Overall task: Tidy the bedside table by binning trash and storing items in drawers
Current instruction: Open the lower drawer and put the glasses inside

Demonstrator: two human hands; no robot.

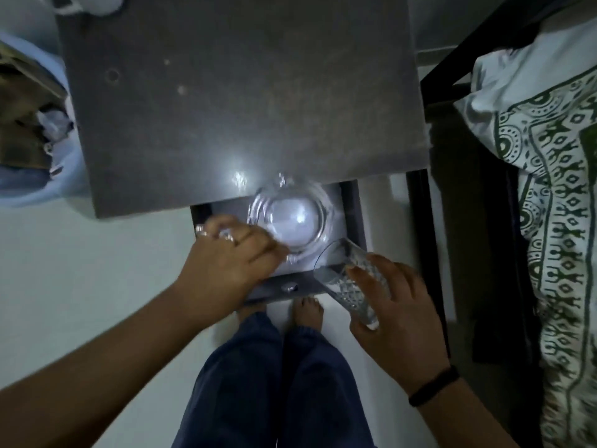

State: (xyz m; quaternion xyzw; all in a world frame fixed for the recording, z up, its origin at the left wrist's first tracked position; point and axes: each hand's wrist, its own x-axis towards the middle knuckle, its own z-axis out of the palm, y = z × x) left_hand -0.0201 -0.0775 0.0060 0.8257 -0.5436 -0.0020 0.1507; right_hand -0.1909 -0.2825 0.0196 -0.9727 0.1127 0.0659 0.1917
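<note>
Right grip (392,305) around glass (350,281), plate (290,218) below, in drawer (353,205).

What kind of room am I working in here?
Most likely a bedroom. A bed with patterned bedding stands to the right of a grey bedside table whose drawer is open. The left hand sets a glass plate in it; the right hand holds a glass.
</note>
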